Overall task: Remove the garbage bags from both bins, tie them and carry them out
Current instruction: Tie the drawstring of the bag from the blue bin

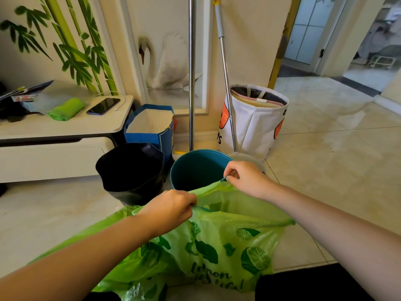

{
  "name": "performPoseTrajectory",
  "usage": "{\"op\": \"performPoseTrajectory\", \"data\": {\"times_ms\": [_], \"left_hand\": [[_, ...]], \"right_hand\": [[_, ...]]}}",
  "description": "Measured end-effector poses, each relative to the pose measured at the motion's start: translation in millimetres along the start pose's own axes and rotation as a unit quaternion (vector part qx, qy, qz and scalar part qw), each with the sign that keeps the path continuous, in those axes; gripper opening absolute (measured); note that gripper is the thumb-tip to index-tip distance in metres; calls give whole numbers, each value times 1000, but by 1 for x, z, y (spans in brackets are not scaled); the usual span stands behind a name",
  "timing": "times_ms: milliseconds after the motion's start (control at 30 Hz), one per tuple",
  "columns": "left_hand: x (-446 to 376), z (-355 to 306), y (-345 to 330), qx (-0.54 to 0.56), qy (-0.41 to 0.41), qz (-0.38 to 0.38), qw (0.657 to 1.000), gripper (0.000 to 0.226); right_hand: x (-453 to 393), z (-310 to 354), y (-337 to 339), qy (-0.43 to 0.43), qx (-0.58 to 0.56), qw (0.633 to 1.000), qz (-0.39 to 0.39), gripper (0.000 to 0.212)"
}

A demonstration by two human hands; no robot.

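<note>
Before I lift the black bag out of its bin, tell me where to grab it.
Take the black bag by its rim, from above: it stands open and crumpled over the bin's top, so the raised folds at the near edge give loose plastic to pinch. Both hands are now busy with the green bag.

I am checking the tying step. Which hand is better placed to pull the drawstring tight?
The right hand, probably: it pinches the raised end of the green bag rim, free to pull. The left hand grips lower.
</note>
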State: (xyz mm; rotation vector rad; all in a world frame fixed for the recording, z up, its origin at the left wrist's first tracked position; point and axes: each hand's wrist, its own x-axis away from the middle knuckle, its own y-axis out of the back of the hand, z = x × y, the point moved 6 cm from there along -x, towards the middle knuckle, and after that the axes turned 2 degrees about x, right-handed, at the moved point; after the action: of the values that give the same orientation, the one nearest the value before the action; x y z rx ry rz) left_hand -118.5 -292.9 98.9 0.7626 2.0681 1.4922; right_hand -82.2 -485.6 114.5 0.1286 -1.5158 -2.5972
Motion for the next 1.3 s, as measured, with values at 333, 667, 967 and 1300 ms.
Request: {"op": "performPoseTrajectory", "data": {"times_ms": [333,667,967,1300], "left_hand": [[-8,-8,24,131,79,-74,985,13],[-16,-12,58,345,158,-144,914,15],[-18,-32,99,410,125,-216,877,20],[-10,-36,121,383,98,-298,869,17]], "right_hand": [[5,16,17,3,-18,998,-54,8],[15,39,58,23,-85,982,-169,5],[30,65,100,59,-167,947,-269,9],[39,90,102,113,-59,954,-270,10]]}}
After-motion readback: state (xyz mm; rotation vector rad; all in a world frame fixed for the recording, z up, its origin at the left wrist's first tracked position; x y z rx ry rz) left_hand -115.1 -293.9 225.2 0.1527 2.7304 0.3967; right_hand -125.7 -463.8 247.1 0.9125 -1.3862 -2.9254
